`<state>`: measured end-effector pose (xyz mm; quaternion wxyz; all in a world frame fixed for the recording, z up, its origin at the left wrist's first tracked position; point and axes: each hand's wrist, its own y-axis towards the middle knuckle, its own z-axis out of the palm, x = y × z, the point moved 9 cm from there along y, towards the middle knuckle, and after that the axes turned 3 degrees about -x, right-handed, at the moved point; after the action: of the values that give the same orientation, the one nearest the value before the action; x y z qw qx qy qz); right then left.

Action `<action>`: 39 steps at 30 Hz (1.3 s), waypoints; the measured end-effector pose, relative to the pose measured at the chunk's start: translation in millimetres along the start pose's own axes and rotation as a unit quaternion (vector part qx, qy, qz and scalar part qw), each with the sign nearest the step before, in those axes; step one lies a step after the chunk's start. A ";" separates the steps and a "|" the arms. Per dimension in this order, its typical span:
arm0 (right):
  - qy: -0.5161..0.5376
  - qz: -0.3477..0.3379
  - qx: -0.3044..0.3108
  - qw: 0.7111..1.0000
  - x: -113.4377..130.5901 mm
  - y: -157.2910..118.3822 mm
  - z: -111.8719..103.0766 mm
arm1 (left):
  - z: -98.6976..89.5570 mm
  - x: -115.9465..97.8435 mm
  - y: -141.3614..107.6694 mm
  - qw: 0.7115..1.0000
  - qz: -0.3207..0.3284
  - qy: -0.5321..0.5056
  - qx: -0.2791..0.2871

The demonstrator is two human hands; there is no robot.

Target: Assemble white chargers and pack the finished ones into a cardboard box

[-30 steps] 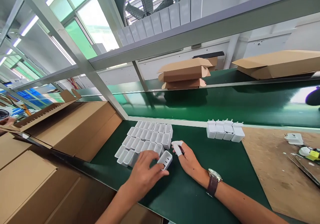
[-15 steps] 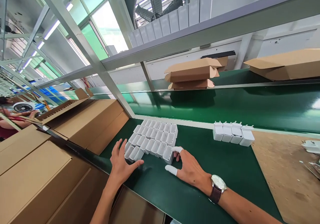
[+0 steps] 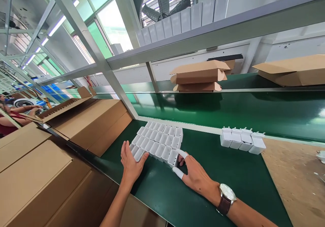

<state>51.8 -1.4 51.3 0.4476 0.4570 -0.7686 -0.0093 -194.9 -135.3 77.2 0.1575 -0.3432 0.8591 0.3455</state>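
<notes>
At centre, the left hand point(image 3: 132, 166) and right hand point(image 3: 199, 174), digits spread, are bracketing rectangular white plastic housings point(image 3: 153, 148), risking buckled rows if pushing unevenly.

Left hand point(image 3: 132, 163) and right hand point(image 3: 199, 176) — bare palms, white-tipped fingers point(image 3: 178, 173) — flanking white casings point(image 3: 156, 139).

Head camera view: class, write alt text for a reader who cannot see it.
A left hand and a right hand, two of its fingertips covered in white, frame tight rows of small white plastic cases on a green table. Four other white cases stand to the right, beside a wooden board; cardboard boxes fill the left.
</notes>
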 end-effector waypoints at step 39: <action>0.273 0.178 -0.073 0.943 -63.9 72.0 -5.7 | 85.9 -29.0 152.9 0.923 -0.074 -0.265 0.269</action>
<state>17.4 88.2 41.8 0.6665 0.2638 -0.6831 0.1395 -278.1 19.4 105.0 0.4909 -0.2459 0.8189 0.1669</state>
